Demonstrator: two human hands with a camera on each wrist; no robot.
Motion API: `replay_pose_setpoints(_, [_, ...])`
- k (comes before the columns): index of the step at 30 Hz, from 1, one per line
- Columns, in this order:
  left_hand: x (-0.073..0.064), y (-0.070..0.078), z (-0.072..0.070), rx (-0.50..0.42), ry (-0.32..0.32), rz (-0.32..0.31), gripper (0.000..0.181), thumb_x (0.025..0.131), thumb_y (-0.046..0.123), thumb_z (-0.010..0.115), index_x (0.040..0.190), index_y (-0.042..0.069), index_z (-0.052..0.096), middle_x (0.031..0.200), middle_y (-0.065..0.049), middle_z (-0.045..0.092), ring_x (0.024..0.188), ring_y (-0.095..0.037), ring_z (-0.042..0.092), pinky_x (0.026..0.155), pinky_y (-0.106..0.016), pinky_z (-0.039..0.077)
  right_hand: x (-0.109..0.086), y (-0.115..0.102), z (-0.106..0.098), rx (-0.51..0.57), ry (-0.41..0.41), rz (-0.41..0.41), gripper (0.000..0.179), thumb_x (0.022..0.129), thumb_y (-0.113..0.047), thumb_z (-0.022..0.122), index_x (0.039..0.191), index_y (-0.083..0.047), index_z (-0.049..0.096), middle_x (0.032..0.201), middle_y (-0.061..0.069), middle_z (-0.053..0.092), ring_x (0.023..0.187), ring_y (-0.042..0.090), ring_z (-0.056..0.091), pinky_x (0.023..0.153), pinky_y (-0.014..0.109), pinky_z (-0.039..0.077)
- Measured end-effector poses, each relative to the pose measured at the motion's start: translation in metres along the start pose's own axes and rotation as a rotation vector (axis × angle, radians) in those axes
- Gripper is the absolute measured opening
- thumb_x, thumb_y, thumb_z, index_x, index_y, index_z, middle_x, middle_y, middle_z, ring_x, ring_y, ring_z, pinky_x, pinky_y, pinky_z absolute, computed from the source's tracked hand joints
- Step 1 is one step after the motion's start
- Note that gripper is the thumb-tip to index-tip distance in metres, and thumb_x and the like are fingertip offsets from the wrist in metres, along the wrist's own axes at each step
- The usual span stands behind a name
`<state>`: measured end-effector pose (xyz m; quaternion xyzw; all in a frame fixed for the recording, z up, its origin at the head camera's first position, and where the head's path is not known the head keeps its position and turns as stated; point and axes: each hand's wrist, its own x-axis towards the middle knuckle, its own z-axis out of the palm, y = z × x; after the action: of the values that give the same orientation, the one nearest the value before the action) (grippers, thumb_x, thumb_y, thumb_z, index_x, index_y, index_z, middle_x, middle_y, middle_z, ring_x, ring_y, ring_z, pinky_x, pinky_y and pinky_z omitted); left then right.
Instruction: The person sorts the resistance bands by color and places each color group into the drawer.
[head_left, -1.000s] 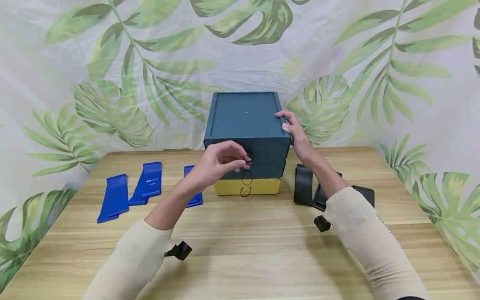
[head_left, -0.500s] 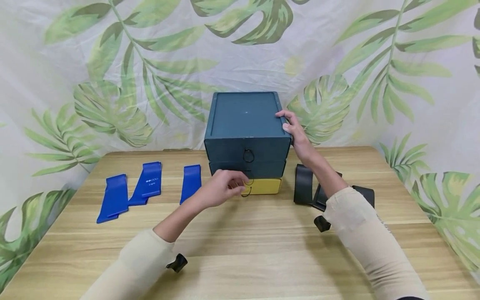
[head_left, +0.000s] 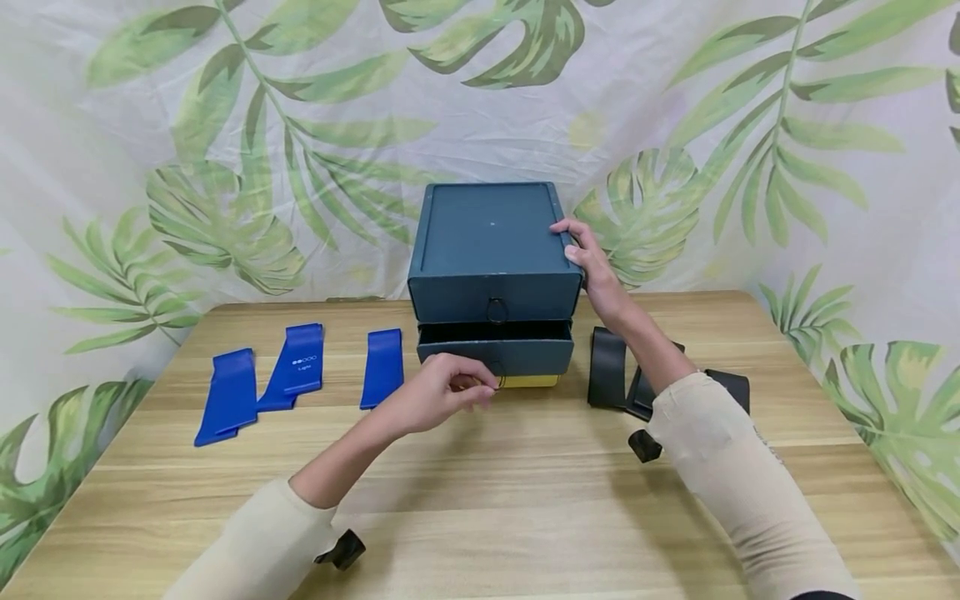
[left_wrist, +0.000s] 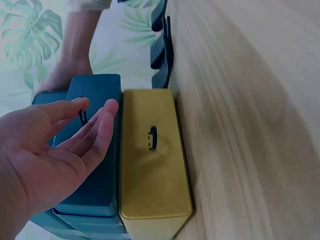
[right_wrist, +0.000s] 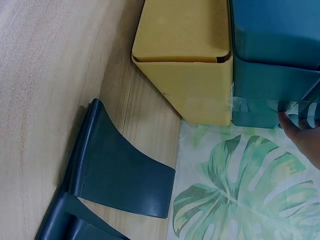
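A stack of drawer boxes stands on the table, two dark teal ones above a yellow one. Its middle drawer (head_left: 532, 357) is slid partly out, showing a dark gap behind its front. My left hand (head_left: 442, 392) pinches the thin black ring pull (left_wrist: 82, 118) of that drawer between thumb and fingers. On the stack's right side, my right hand (head_left: 598, 268) rests with fingertips over the edge of the teal top (head_left: 487, 229). The top drawer's ring pull (head_left: 497, 310) hangs free. Below, the yellow drawer (left_wrist: 155, 185) is closed, its own ring visible in the left wrist view.
Blue flat exercise bands (head_left: 303, 360) lie to the left, one marked "Light"; another blue band (head_left: 382, 367) lies close by the left hand. Black bands (head_left: 607, 371) lie under the right forearm. A leaf-patterned cloth (head_left: 360, 125) hangs behind the wooden table (head_left: 510, 517).
My left hand has moved down from the top drawer's ring to the middle drawer's ring and drawn that drawer partly out toward me. The right hand has stayed in place.
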<state>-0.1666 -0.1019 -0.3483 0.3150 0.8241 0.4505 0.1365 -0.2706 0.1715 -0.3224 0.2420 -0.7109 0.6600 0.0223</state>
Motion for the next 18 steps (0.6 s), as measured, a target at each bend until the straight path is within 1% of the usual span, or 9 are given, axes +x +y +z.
replay_pose_setpoints(1, [-0.003, 0.002, 0.001, -0.002, -0.005, 0.002, 0.015, 0.102, 0.006, 0.064, 0.109, 0.000, 0.076, 0.095, -0.013, 0.076, 0.083, -0.029, 0.074, 0.077, -0.046, 0.062, 0.000, 0.000, 0.000, -0.004, 0.000, 0.000, 0.050, 0.101, -0.029, 0.034, 0.144, -0.004, 0.038, 0.164, 0.013, 0.019, 0.132, 0.033, 0.039, 0.100, 0.040, 0.038])
replay_pose_setpoints(4, [-0.012, 0.006, 0.005, -0.022, -0.022, 0.020, 0.014, 0.103, 0.006, 0.064, 0.107, 0.001, 0.075, 0.092, -0.010, 0.076, 0.081, -0.025, 0.073, 0.076, -0.043, 0.062, 0.000, 0.000, 0.000, -0.013, 0.002, -0.001, 0.051, 0.100, -0.029, 0.035, 0.144, -0.004, 0.037, 0.164, 0.014, 0.019, 0.136, 0.034, 0.035, 0.103, 0.043, 0.036])
replay_pose_setpoints(9, [-0.024, 0.008, 0.011, -0.093, -0.059, 0.021, 0.010, 0.103, 0.007, 0.064, 0.104, 0.002, 0.073, 0.093, -0.013, 0.074, 0.083, -0.029, 0.072, 0.080, -0.043, 0.062, 0.000, 0.000, 0.001, -0.019, 0.003, -0.010, 0.052, 0.100, -0.029, 0.035, 0.145, -0.003, 0.037, 0.164, 0.014, 0.019, 0.137, 0.034, 0.034, 0.104, 0.043, 0.035])
replay_pose_setpoints(13, [-0.032, 0.008, 0.015, -0.115, -0.072, 0.022, 0.010, 0.102, 0.008, 0.065, 0.104, 0.003, 0.073, 0.095, -0.012, 0.075, 0.086, -0.031, 0.072, 0.081, -0.039, 0.062, 0.000, -0.001, 0.001, -0.017, -0.001, -0.012, 0.052, 0.100, -0.029, 0.034, 0.145, -0.003, 0.037, 0.164, 0.013, 0.019, 0.136, 0.034, 0.035, 0.102, 0.041, 0.036])
replay_pose_setpoints(15, [-0.035, 0.008, 0.016, -0.120, -0.081, 0.027, 0.010, 0.102, 0.009, 0.066, 0.103, 0.002, 0.073, 0.095, -0.011, 0.075, 0.086, -0.027, 0.073, 0.080, -0.036, 0.061, 0.000, -0.001, 0.002, -0.018, 0.002, -0.011, 0.053, 0.100, -0.029, 0.034, 0.145, -0.002, 0.037, 0.164, 0.013, 0.019, 0.135, 0.034, 0.036, 0.102, 0.040, 0.037])
replay_pose_setpoints(17, [-0.037, 0.009, 0.017, -0.123, -0.095, 0.032, 0.010, 0.101, 0.009, 0.066, 0.102, 0.001, 0.073, 0.093, -0.010, 0.075, 0.085, -0.022, 0.073, 0.080, -0.037, 0.062, 0.000, -0.001, 0.002, -0.017, 0.004, -0.011, 0.053, 0.100, -0.030, 0.035, 0.145, -0.002, 0.037, 0.164, 0.013, 0.018, 0.135, 0.035, 0.036, 0.101, 0.040, 0.037])
replay_pose_setpoints(18, [-0.038, 0.009, 0.017, -0.121, -0.102, 0.035, 0.010, 0.101, 0.009, 0.067, 0.102, 0.001, 0.073, 0.092, -0.009, 0.075, 0.084, -0.018, 0.073, 0.080, -0.035, 0.062, 0.000, -0.001, 0.002, -0.017, 0.005, -0.011, 0.053, 0.100, -0.030, 0.035, 0.145, -0.002, 0.037, 0.164, 0.013, 0.018, 0.135, 0.034, 0.036, 0.101, 0.040, 0.037])
